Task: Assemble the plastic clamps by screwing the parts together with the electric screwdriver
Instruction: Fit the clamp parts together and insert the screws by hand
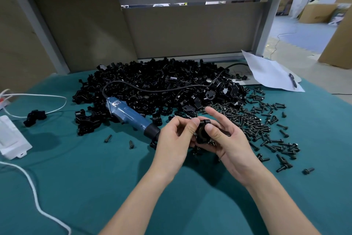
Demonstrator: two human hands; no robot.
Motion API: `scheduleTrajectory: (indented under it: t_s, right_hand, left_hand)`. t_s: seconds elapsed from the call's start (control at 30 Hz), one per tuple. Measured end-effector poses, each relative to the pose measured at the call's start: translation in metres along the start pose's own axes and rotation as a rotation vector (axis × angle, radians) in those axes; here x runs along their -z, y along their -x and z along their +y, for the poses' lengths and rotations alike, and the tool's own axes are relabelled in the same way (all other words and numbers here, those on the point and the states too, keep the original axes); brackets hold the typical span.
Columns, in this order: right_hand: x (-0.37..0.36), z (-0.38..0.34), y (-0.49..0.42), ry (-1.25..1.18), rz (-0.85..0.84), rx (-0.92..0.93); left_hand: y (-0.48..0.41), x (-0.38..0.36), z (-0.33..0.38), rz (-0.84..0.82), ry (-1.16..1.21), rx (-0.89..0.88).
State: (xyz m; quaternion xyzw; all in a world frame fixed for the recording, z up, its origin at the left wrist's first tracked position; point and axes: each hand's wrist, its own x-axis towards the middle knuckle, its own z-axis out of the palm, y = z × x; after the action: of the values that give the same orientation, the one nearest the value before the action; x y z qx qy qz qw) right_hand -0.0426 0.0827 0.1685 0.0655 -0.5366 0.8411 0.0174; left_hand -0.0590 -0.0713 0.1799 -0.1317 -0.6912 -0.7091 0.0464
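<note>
Both hands meet over the green cloth at the centre. My left hand (174, 137) and my right hand (226, 137) together hold a small black plastic clamp (202, 131), thumbs pressed on its top; a screw head shows at its upper edge. The blue electric screwdriver (129, 115) lies on the cloth just left of my left hand, its black tip end toward the hands and its cable running back over the pile. A big heap of black clamp parts (158, 82) fills the middle of the table. Several loose black screws (262, 120) lie scattered to the right.
A finished black clamp (35, 117) sits apart at the left, near a white box (11, 139) and white cables (34, 194). Two stray screws (119, 141) lie in front of the screwdriver. A sheet of paper with a pen (274, 74) lies at the back right.
</note>
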Motion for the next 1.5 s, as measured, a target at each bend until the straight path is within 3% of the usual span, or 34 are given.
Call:
scheduleTrajectory:
  t_s: [0.27,0.63,0.93,1.13,1.5]
  right_hand:
    - [-0.0005,-0.0032,0.0031,0.214,0.029,0.053]
    - [0.0026,-0.0019,0.0035,0.256,0.023,0.034]
    - [0.006,0.0013,0.0001,0.141,0.029,0.002]
    - [0.0051,0.002,0.0002,0.14,0.039,-0.003]
    - [0.0031,0.0016,0.0013,0.169,0.063,0.026]
  left_hand:
    - [-0.0003,0.0045,-0.0011,-0.008,-0.067,-0.002]
    - [0.0006,0.0049,-0.0056,0.027,-0.182,-0.066]
    - [-0.0009,0.0052,-0.0004,-0.016,-0.049,-0.09]
    - [-0.0034,0.0051,-0.0009,-0.001,0.05,0.023]
    - [-0.0012,-0.0008,-0.0029,0.002,0.087,0.027]
